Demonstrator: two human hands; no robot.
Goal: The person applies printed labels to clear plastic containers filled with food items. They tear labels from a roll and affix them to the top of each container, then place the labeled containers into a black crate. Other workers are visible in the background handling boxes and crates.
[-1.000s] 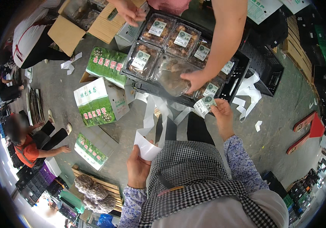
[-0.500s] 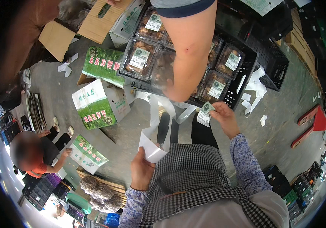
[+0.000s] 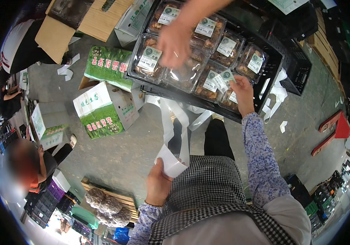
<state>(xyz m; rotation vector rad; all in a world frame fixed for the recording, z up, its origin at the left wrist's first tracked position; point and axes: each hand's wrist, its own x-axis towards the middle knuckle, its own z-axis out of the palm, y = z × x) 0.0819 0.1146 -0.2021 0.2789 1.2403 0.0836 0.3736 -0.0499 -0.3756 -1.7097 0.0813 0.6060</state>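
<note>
My right hand (image 3: 243, 93) pinches a green-and-white label (image 3: 223, 81) over the near right part of a black crate (image 3: 183, 99). In the crate stand several clear plastic boxes (image 3: 227, 45) of brown food pieces, most bearing such labels. One near box (image 3: 185, 70) shows no label on its lid. Lower down, before my checked apron, my left hand (image 3: 158, 183) grips a folded white paper strip (image 3: 171, 162), whose long tail loops up towards the crate. Another person's hand (image 3: 175, 45), slightly blurred, reaches over the boxes from the far side.
Green-and-white cartons (image 3: 101, 110) stand on the floor left of the crate, with an open brown carton (image 3: 60, 34) beyond. Loose white strips (image 3: 279, 92) and a red pallet-jack fork (image 3: 334, 128) lie right. A person (image 3: 28, 167) is at the left beside a pallet with bagged goods (image 3: 107, 206).
My right hand has carried the label forward over the boxes. My left hand has shifted slightly right. The other person's arm has drawn back and left. The person at left has moved a carton away from me.
</note>
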